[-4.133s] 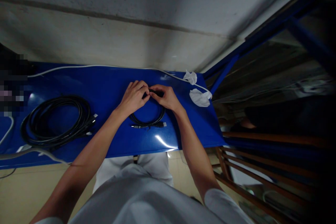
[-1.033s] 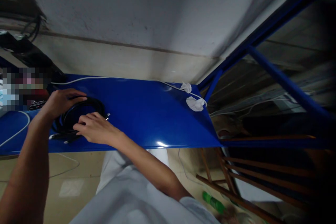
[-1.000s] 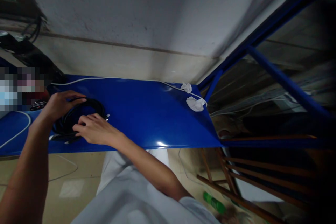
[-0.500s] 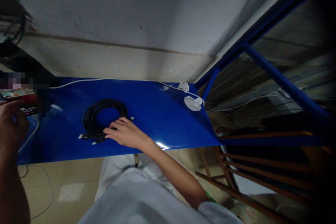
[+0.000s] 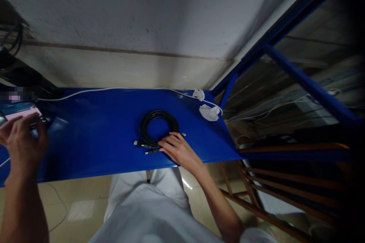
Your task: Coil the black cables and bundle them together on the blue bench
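Your right hand (image 5: 180,152) holds the near edge of the black cable coil (image 5: 143,128) on the blue surface (image 5: 94,133). Your left hand (image 5: 27,134) touches a lit screen (image 5: 24,109); I cannot tell its grip. Farther lie 2 white tissues (image 5: 209,112).

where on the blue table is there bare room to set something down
Widest patch: the blue table between the left hand and the coiled black cable, in front of the white cord. Another: right of the right hand, in front of the crumpled white pieces. Crowded: the left end, by the lit screen, and around that cable.
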Available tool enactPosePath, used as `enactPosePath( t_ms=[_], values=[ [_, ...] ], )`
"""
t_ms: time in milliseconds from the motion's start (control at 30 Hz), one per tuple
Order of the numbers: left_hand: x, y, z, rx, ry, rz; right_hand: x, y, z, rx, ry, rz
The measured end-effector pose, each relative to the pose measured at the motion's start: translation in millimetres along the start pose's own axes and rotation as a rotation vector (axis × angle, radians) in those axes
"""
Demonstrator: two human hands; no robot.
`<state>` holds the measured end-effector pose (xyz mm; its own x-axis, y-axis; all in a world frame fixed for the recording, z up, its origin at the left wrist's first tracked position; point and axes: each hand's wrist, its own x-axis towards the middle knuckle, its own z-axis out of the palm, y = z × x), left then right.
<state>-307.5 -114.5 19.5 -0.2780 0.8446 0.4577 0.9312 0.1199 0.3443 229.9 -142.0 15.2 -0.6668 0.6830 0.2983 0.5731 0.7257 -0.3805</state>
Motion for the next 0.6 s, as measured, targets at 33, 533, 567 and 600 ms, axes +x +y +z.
enactPosePath(
  t_ms=[33,533,567,600],
  values=[
    [-6,6,3.3,0.006,0.043,0.016,-3,1,-1,0.005,0.006,0.007],
    [-55,4,9.2,0.087,0.027,-0.025,-43,3,18,0.0,0.333,0.327],
    [-56,4,9.2,0.091,0.032,-0.027,-43,4,20,0.005,0.343,0.332],
    [-56,5,9.4,0.095,0.034,-0.027,-43,5,21,0.013,0.349,0.338]
  ],
)
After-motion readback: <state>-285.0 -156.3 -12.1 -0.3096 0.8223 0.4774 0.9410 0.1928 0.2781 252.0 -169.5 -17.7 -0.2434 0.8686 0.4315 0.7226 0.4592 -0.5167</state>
